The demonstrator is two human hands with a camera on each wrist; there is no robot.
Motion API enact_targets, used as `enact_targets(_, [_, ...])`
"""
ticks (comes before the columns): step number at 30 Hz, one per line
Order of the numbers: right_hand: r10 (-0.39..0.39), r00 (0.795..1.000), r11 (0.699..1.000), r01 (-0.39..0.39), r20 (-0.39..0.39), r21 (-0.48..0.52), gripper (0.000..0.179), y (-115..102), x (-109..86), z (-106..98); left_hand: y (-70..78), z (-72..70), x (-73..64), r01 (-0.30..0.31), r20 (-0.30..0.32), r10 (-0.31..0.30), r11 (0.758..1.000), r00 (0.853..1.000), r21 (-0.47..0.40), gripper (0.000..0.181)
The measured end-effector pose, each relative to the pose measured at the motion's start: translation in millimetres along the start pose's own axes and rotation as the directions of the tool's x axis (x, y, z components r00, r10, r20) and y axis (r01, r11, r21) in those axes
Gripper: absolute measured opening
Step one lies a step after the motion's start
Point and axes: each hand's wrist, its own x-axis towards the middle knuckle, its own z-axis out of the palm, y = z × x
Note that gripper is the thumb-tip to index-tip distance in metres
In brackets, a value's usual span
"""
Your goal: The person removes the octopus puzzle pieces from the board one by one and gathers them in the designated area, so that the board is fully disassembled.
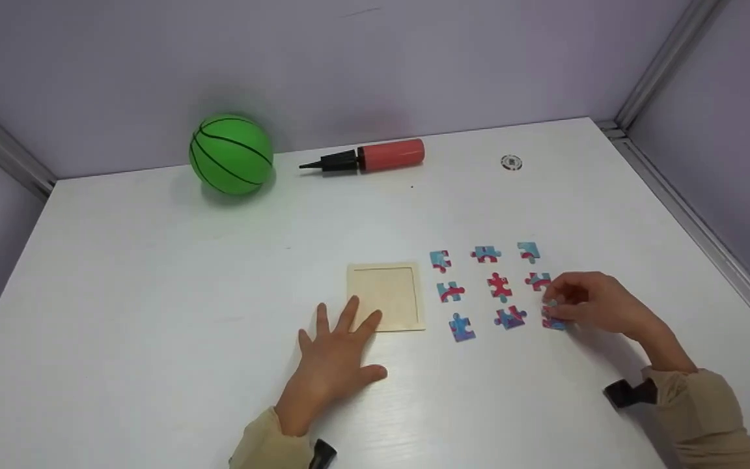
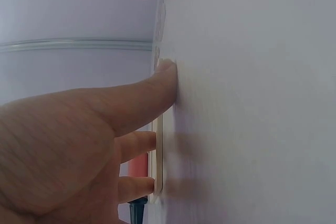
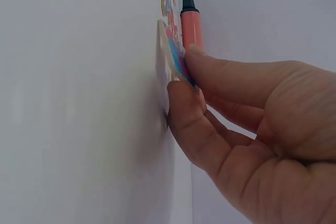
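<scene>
In the head view my left hand (image 1: 329, 365) lies with spread fingers at the lower left corner of a square wooden puzzle frame (image 1: 421, 299), its fingertips on the near edge. My right hand (image 1: 599, 303) pinches a blue and pink jigsaw piece (image 1: 552, 322) at the right end of the nearest row. In the right wrist view that piece (image 3: 176, 56) is tilted, one edge raised from the table, between thumb and index finger. Several other pieces, such as the red one (image 1: 499, 286), lie in three rows between the frame and my right hand.
A green ball (image 1: 232, 154) with black lines sits at the back left of the white table (image 1: 153, 312). Beside it lies a red and black hand pump (image 1: 391, 155). A round black and white marker (image 1: 512, 162) is at the back right. Walls stand behind and at the sides.
</scene>
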Motion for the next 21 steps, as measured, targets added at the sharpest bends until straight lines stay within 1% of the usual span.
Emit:
enact_targets(9, [-0.014, 1.000, 0.999, 0.013, -0.026, -0.043, 0.011, -3.6, 1.0, 2.7, 0.5, -0.6, -0.2, 0.005, 0.003, -0.005, 1.000, 1.000, 0.000, 0.078])
enact_targets(17, [-0.033, 0.999, 0.995, 0.031, -0.024, -0.095, 0.010, -2.0, 1.8, 3.6, 1.1, -0.6, -0.2, 0.006, -0.002, -0.006, 1.000, 1.000, 0.001, 0.078])
enact_targets(21, [-0.028, 0.999, 0.994, 0.025, -0.023, -0.109, 0.010, -0.9, 1.9, 4.3, 1.8, -0.2, 0.2, 0.010, 0.001, -0.010, 1.000, 1.000, 0.002, 0.078])
